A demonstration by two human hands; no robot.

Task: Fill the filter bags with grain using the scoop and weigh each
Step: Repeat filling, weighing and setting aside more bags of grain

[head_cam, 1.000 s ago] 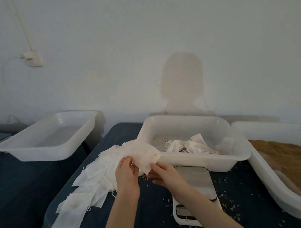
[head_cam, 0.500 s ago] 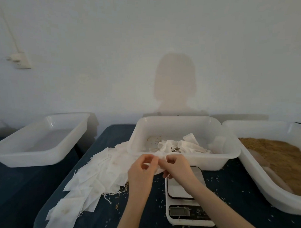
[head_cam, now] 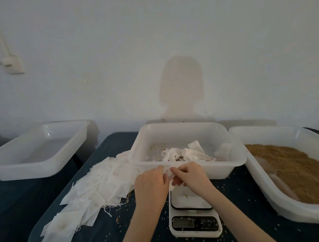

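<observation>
The fingers (head_cam: pixel 172 170) of both hands pinch one small white filter bag (head_cam: pixel 170 177) between them, the left hand (head_cam: pixel 151 183) gripping its left edge and the right hand (head_cam: pixel 189 174) curled round its right side. The bag is crumpled and mostly hidden, so whether its mouth is pulled apart I cannot tell. The hands meet just above the far end of the scale (head_cam: pixel 193 212), a white digital one with a dark display panel at its near edge and a few grains on its platform.

Just behind the hands stands the middle tub (head_cam: pixel 235 165), white plastic, with several loose bags (head_cam: pixel 185 153) and a scatter of grain on its floor. To the left of it a heap of flat empty bags (head_cam: pixel 95 187) spreads down the dark blue surface (head_cam: pixel 250 217), strings trailing from some of them. To the right, touching or nearly touching the middle tub, a larger white grain tub (head_cam: pixel 290 210) holds a bank of brown grain (head_cam: pixel 299 171). Stray grains speckle the surface round the scale.

Well apart on the left, an empty-looking white tub (head_cam: pixel 29 170) sits on a separate dark surface. A pale wall rises behind, with a wall socket (head_cam: pixel 12 66) at upper left.
</observation>
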